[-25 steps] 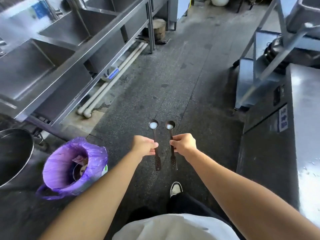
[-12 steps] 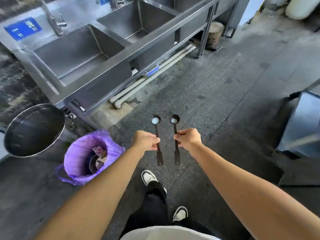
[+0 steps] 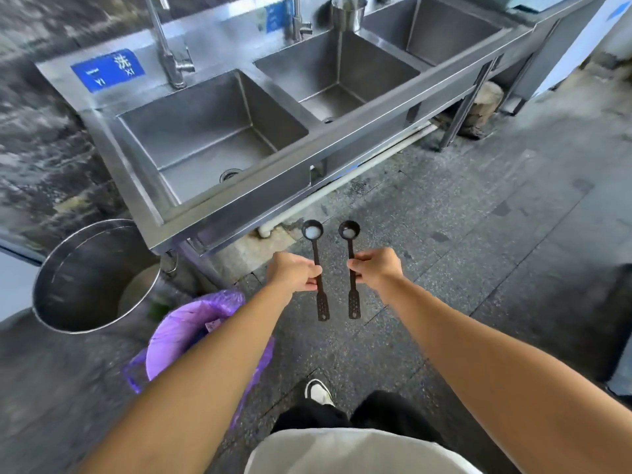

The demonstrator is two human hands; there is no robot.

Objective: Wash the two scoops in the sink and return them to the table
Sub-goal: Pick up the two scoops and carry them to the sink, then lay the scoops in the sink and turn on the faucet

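Steel sinks [image 3: 219, 138] are running in a row along the wall above a grey speckled floor [image 3: 444, 217], with a metal tub [image 3: 92, 275] and a purple-bagged bin [image 3: 191, 323] sitting beside them. The left hand [image 3: 294, 272] is gripping the left scoop [image 3: 316, 265] mid-handle; the right hand [image 3: 376, 271] is gripping the right scoop [image 3: 351, 265] likewise. Both scoops are hanging over the floor, bowls toward the sinks, just beside each other.

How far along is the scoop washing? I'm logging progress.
Done: both scoops are picked up, the left hand holding the left scoop and the right hand the right scoop. In hand: carrying them over the floor, short of the sink. Left: washing, since white residue shows in both bowls, then returning them to the table.
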